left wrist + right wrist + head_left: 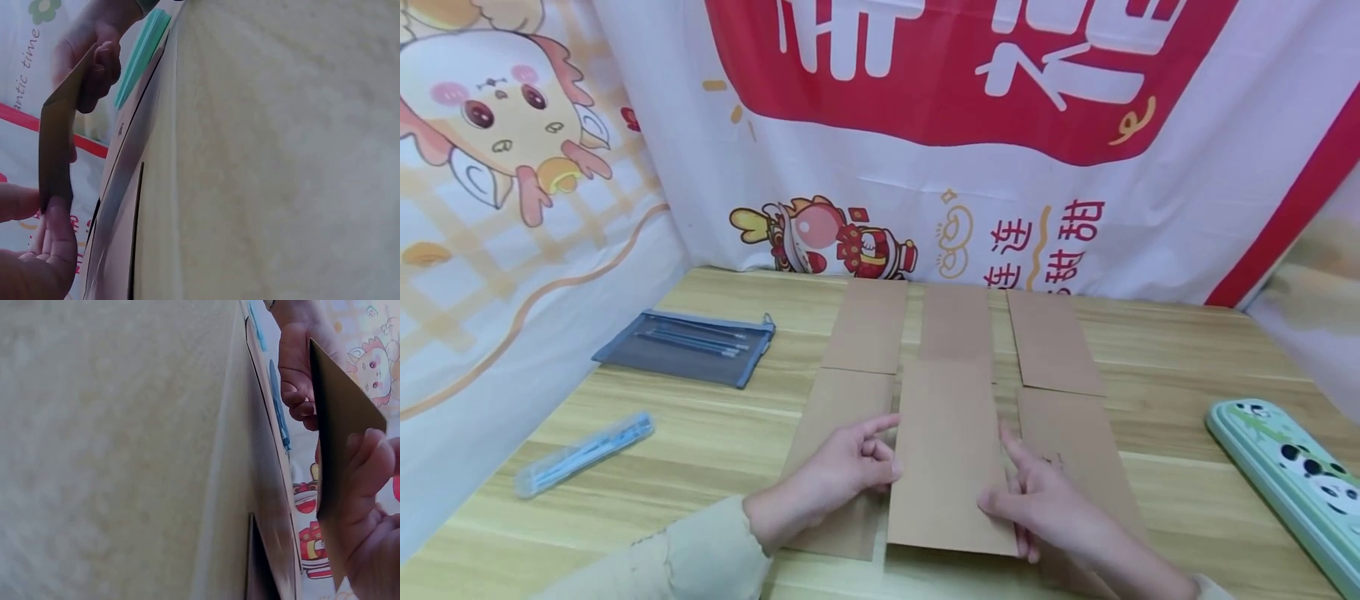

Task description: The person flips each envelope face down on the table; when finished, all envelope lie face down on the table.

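Both hands hold a brown kraft-paper card by its long sides, above the table. The left hand pinches its left edge, index finger stretched along the side. On the right edge, the right hand has its thumb on top and fingers beneath. Seen from the left wrist, the card is tilted and clear of the surface. Similar brown cards lie flat around it: one at front left, one at front right partly under the right hand, and a back row of three.
A dark mesh zip pouch with pencils lies at back left. Nearer is a clear case with blue sticks inside. A green panda pencil case sits at the right. Printed cloths hang behind the wooden table.
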Action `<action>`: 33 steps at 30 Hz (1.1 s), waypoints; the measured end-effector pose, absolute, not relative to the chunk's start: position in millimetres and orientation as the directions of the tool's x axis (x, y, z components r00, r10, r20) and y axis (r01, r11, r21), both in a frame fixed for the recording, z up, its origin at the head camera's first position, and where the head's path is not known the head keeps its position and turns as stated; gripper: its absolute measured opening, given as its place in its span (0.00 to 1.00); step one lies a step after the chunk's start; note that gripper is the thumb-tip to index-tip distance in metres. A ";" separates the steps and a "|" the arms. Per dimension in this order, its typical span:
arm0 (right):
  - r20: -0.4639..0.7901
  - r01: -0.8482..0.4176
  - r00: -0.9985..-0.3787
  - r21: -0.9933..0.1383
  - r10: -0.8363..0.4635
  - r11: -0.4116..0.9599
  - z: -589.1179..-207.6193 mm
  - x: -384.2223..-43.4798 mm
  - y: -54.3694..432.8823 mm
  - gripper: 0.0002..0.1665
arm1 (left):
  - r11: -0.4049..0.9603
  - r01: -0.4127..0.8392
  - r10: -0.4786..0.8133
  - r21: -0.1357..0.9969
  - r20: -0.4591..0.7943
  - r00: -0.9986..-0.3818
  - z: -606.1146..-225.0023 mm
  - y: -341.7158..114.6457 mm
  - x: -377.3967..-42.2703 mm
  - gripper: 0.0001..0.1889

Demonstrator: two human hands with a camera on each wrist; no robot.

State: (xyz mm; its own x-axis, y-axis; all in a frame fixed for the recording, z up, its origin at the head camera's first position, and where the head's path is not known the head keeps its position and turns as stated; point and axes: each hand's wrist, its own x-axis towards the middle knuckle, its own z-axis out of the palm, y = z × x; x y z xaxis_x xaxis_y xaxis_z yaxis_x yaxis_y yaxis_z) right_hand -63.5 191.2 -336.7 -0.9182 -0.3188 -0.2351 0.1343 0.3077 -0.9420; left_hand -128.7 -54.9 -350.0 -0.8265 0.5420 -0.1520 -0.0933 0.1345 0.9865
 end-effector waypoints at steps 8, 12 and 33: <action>-0.306 0.157 -0.915 -0.871 -0.264 0.465 -346.3 -64.7 191.3 0.63 | 0.192 -0.076 0.603 0.978 -0.179 -0.778 -353.8 -52.0 -132.1 0.37; -0.332 0.169 -0.911 -0.841 -0.245 0.514 -348.2 -65.2 191.4 0.64 | 0.201 -0.069 0.616 0.977 -0.181 -0.767 -355.0 -49.7 -133.5 0.37; -0.419 0.224 -0.883 -0.771 -0.210 0.596 -349.1 -64.8 189.0 0.65 | 0.295 0.010 0.595 0.955 -0.175 -0.784 -353.1 -45.9 -135.5 0.37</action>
